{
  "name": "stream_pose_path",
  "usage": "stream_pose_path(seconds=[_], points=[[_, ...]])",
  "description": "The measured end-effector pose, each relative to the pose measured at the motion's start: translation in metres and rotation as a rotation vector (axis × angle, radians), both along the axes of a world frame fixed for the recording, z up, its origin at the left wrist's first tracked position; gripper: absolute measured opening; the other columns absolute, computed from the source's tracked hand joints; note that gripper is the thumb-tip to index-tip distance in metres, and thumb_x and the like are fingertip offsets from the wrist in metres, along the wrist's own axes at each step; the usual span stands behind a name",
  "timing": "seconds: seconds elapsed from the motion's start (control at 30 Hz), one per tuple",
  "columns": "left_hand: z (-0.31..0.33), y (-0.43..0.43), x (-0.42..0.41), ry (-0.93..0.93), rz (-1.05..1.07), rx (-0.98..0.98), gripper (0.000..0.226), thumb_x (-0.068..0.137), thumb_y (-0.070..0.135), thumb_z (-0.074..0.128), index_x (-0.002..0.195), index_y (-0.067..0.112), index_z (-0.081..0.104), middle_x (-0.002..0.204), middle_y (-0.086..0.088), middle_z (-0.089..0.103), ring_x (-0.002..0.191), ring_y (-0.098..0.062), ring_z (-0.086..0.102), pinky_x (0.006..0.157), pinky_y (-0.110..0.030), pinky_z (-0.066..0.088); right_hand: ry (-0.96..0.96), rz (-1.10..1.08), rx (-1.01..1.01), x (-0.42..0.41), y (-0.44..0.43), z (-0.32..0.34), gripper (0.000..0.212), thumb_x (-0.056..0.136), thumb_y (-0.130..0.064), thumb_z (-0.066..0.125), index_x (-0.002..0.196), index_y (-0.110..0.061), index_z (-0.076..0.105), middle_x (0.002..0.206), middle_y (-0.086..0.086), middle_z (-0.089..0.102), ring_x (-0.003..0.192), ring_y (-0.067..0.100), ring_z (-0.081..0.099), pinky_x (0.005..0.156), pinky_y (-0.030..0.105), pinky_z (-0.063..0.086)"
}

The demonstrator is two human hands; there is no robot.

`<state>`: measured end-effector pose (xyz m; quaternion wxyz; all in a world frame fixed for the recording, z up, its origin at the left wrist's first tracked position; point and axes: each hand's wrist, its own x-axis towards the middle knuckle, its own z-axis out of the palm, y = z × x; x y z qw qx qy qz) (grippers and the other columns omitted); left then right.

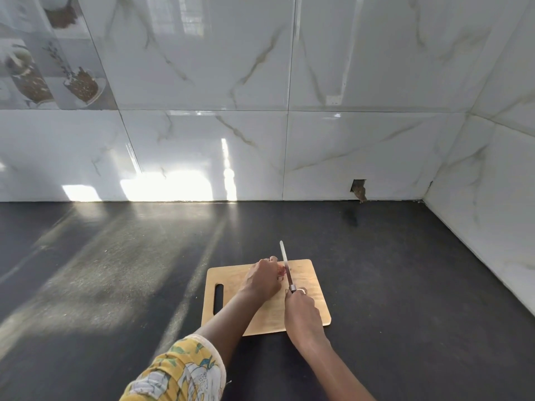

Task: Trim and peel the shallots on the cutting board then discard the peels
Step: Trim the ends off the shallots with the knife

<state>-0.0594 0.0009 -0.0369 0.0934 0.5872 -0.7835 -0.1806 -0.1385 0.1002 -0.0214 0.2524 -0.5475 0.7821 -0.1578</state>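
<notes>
A wooden cutting board (231,285) with a slot handle on its left lies on the dark counter. My left hand (262,277) presses down on a reddish shallot (281,270) near the board's far edge; most of the shallot is hidden under my fingers. My right hand (302,312) grips the handle of a knife (285,263). Its thin blade points away from me and rests against the right side of the shallot. No loose peels are visible.
The dark counter (115,270) spreads wide to the left and ends at a white marble-tile wall (202,154) behind and on the right. A small broken hole (359,190) sits low in the back wall. A yellow floral sleeve (179,371) covers my left forearm.
</notes>
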Motion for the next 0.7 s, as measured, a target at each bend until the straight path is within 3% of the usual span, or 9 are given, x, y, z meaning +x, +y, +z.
stream_pose_path(seconds=[0.5, 0.7], points=[[0.009, -0.001, 0.001, 0.008, -0.016, 0.022, 0.022, 0.088, 0.018, 0.046, 0.103, 0.003, 0.054, 0.107, -0.017, 0.063, 0.105, -0.033, 0.055, 0.082, -0.036, 0.046, 0.064, 0.049, -0.033, 0.003, 0.0, 0.001, 0.031, 0.103, -0.013, 0.022, 0.118, -0.006, 0.049, 0.118, 0.006, 0.049, 0.097, 0.026, 0.06, 0.073, 0.03, 0.04], [0.014, 0.002, 0.002, -0.038, -0.107, 0.016, 0.02, 0.087, 0.017, 0.045, 0.101, 0.004, 0.054, 0.106, -0.014, 0.063, 0.104, -0.033, 0.055, 0.085, -0.038, 0.047, -0.046, 0.04, 0.055, -0.006, -0.018, 0.005, 0.033, 0.101, -0.013, 0.022, 0.123, -0.004, 0.044, 0.121, 0.013, 0.053, 0.107, 0.035, 0.056, 0.083, 0.037, 0.043]])
